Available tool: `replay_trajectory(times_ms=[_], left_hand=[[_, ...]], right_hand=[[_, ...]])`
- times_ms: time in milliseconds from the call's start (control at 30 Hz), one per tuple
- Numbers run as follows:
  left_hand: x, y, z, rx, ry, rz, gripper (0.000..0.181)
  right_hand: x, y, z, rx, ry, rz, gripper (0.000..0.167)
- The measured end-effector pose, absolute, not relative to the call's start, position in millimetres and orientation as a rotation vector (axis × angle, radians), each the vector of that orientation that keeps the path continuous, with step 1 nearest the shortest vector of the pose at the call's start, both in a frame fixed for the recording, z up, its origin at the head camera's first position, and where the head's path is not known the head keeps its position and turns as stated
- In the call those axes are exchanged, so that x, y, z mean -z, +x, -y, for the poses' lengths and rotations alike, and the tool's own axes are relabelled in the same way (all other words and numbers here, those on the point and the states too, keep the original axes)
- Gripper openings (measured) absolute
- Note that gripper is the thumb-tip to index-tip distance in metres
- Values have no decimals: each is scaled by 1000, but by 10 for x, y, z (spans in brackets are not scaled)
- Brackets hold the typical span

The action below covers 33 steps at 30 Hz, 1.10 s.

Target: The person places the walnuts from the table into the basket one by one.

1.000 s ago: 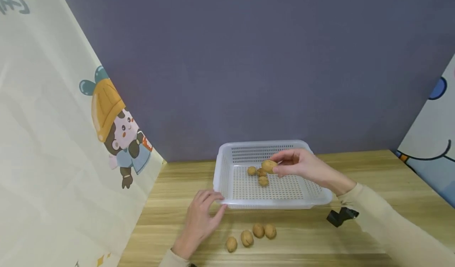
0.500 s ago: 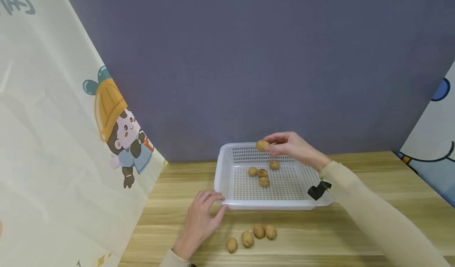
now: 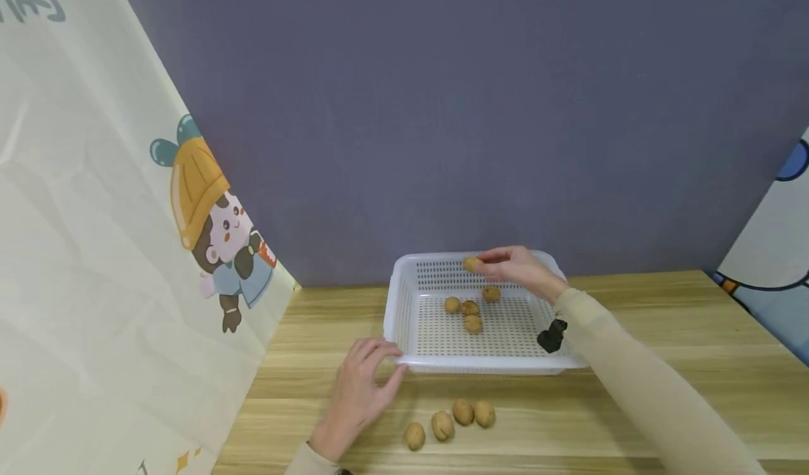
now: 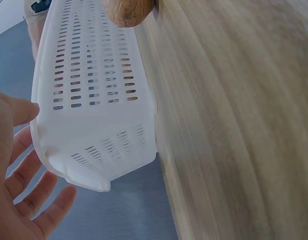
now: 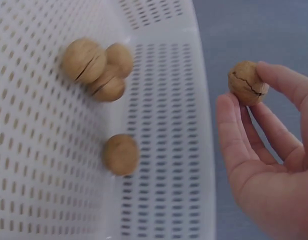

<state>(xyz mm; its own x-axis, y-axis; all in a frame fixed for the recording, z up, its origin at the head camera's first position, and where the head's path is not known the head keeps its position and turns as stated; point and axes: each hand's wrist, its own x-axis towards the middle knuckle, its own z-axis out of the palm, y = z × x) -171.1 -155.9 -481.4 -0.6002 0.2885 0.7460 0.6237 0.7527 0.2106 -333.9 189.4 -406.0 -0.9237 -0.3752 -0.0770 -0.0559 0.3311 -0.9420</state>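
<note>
In the head view a white plastic basket (image 3: 493,362) with slotted walls stands on the table. Over its back wall my right hand (image 3: 515,268) pinches a walnut (image 5: 248,82) between thumb and fingertips. The right wrist view places that walnut just outside the rim. Several walnuts lie inside the basket: three clustered, including one walnut (image 3: 472,324) at the front, and a separate walnut (image 3: 491,294) near the back wall. At the front left corner my left hand (image 3: 363,384) touches the rim, thumb in front; its other fingers (image 4: 54,210) are spread loosely around the corner.
A short row of walnuts lies on the wooden table (image 3: 569,419) in front of the basket, among them a cracked walnut (image 3: 442,426). A dark blue-grey panel (image 3: 442,109) rises behind the table. A printed white sheet (image 3: 82,215) borders the left side.
My right hand has carried its walnut from above the basket's middle back to the rear wall, and lately slightly down. The left hand has stayed at the corner.
</note>
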Motion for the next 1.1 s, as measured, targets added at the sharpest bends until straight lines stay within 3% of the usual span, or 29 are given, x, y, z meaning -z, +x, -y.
replay_trajectory(times_ms=[333, 600, 1100], left_hand=[[4817, -1710, 1557, 601, -678, 2241, 25], [4824, -1724, 1560, 598, -681, 2223, 25], [4821, -1723, 1559, 590, -685, 2217, 26]], right_hand=[[4376, -3389, -1869, 1378, -322, -2555, 61], [4468, -3394, -1844, 1284, -293, -2618, 50], [4559, -3430, -1830, 1165, -352, -2651, 45]])
